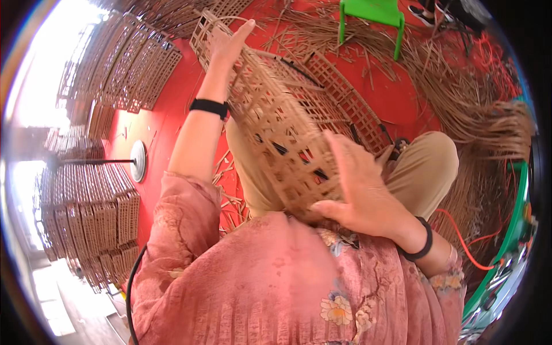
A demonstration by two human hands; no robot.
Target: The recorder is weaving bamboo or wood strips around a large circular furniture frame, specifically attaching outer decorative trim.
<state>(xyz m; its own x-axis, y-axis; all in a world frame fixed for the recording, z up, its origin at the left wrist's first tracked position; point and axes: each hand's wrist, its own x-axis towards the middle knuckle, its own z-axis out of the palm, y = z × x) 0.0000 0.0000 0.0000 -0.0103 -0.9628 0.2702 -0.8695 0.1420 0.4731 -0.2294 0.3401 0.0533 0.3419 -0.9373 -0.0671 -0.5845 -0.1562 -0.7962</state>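
A long, light-brown woven basket point(282, 123) with an open lattice lies tilted across my lap, running from far left to near right. My left hand point(225, 47) is at its far end, fingers against the woven end and thumb sticking out. My right hand point(362, 187) holds the near end, with its fingers along the edge and the thumb on the side close to my body. The basket's near part is slightly blurred. Just beyond it on the floor is another lattice piece point(351, 95) with black bits along its edges, partly hidden by the basket.
Stacks of woven baskets point(123, 63) stand at the left, with more stacked baskets point(92, 210) nearer. A round-based stand point(138, 161) is between them. Loose brown strips point(437, 86) cover the red floor point(397, 92) at right. A green chair point(374, 12) is at the back; an orange cable point(460, 236) runs at right.
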